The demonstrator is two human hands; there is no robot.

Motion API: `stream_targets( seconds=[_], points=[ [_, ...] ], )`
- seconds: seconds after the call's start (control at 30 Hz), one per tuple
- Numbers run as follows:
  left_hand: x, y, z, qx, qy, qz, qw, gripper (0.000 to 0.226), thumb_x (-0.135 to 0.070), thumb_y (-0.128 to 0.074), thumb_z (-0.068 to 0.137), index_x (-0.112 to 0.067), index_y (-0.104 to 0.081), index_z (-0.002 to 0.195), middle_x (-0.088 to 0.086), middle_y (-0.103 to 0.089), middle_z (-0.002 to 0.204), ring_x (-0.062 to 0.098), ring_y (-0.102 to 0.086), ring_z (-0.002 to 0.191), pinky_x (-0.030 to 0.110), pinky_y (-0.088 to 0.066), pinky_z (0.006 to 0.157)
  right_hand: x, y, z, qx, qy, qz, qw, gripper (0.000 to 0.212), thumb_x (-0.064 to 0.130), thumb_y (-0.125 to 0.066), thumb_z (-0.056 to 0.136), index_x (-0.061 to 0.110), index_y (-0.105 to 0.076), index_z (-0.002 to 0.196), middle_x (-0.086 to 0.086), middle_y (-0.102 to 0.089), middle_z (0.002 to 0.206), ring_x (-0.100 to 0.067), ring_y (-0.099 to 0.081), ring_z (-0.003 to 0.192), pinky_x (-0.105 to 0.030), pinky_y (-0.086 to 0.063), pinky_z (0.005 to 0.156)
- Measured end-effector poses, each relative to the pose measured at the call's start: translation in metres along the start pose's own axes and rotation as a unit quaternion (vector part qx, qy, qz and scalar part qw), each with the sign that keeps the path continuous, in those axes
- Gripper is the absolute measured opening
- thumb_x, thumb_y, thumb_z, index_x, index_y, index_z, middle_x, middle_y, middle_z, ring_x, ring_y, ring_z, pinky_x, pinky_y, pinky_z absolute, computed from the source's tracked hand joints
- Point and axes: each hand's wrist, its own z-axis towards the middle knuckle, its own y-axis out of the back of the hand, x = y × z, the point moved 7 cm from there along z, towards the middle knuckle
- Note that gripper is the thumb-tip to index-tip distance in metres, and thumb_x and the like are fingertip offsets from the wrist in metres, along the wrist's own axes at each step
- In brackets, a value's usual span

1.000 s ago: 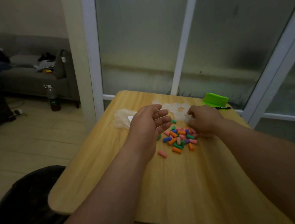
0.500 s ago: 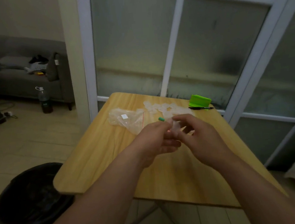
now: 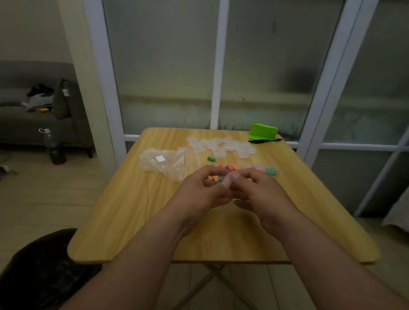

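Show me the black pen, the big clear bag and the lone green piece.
black pen (image 3: 265, 140): head view, mid barrel.
big clear bag (image 3: 167, 165): head view, crumpled middle.
lone green piece (image 3: 210, 158): head view, its centre.

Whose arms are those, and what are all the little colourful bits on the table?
They are a person's own arms. The camera sits on the person's head, so you look down as they do. The left hand and right hand pinch a small clear thing together; it is too blurred to name. On the wooden table lie little coloured pieces, a clear plastic bag, a heap of small clear bits, a black pen and a green thing.
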Motion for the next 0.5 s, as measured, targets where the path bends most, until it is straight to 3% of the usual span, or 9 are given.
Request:
stream_targets(
  seconds=[0.27,0.5],
  points=[
    [0.0041,-0.0002,0.0024,0.019,0.023,0.016,0.999,0.029,-0.018,-0.072,0.098,-0.015,-0.067,0.127,0.029,-0.071,0.113,0.029,-0.076,0.102,0.028,-0.063,0.083,-0.0058,0.0087,0.0046,0.017,-0.012,-0.014,1.0,0.014,0.033,-0.075,0.096,0.025,-0.078,0.107,0.002,-0.081,0.103,-0.018,-0.076,0.101,-0.036,-0.054,0.082],
    [0.0096,0.0007,0.0022,0.031,0.045,0.028,0.998,0.033,-0.021,-0.073,0.097,-0.014,-0.068,0.129,0.024,-0.074,0.112,0.03,-0.076,0.1,0.025,-0.062,0.076,-0.0088,0.0095,0.005,0.031,-0.026,-0.025,0.999,0.006,0.03,-0.082,0.088,0.026,-0.08,0.085,-0.002,-0.081,0.1,-0.023,-0.074,0.105,-0.044,-0.055,0.089]
  ],
)
